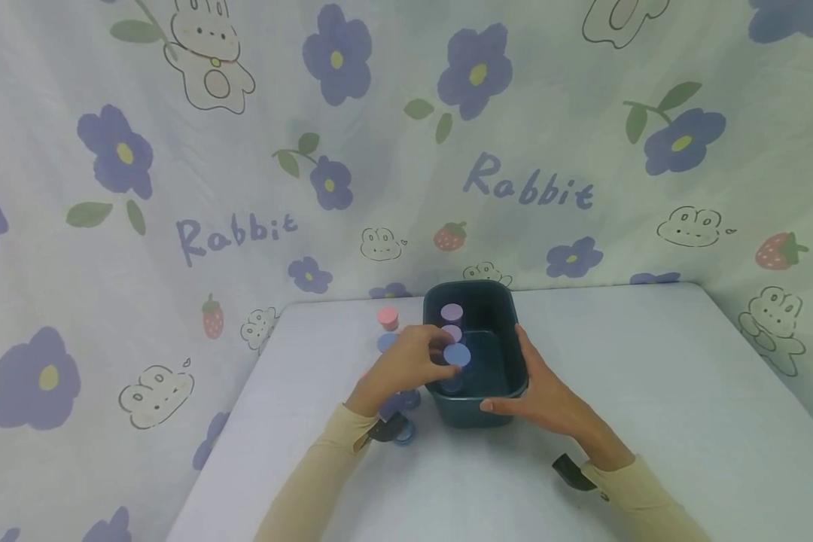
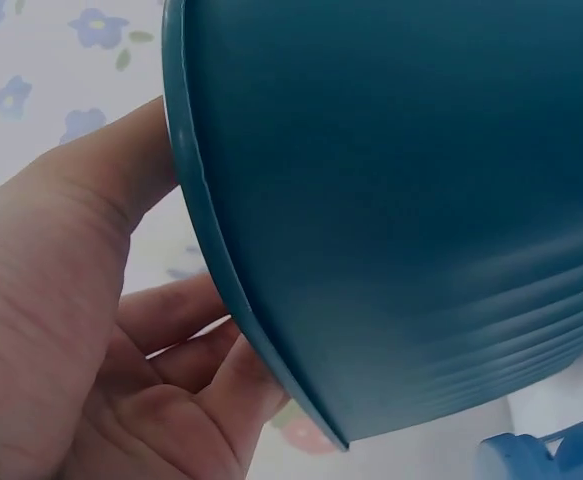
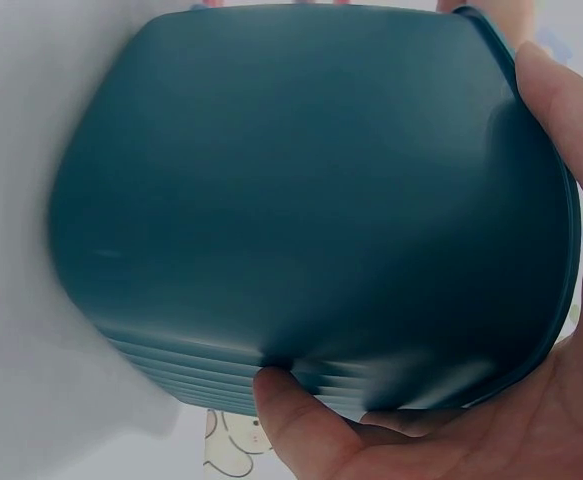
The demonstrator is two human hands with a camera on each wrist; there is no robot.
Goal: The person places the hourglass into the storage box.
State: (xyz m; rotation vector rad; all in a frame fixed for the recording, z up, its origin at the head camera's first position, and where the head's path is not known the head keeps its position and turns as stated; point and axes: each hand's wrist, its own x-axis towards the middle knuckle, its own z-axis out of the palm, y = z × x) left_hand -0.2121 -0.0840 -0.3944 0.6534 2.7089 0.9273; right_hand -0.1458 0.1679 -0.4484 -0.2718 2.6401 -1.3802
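A dark teal plastic bin (image 1: pixel 474 412) stands on the table with its long side pointing away from me. My right hand (image 1: pixel 552 391) grips its near right corner, thumb along the front rim and fingers spread over the ribbed right wall (image 3: pixel 211 375). Reaching over the left rim, my left hand (image 1: pixel 409 365) pinches a small blue-topped tub (image 1: pixel 457 355) between thumb and fingers inside the bin. Two purple-topped tubs (image 1: pixel 452 312) are in the bin just beyond it. From the left wrist, the bin's wall (image 2: pixel 391 200) hides what those fingertips hold.
Left of the bin, a pink tub (image 1: pixel 388 318) and a blue one (image 1: pixel 386 343) stand near the back edge. More blue pieces (image 1: pixel 404 433) lie under my left wrist, partly covered. A printed cloth (image 1: pixel 393 173) hangs behind the white table (image 1: pixel 637 361).
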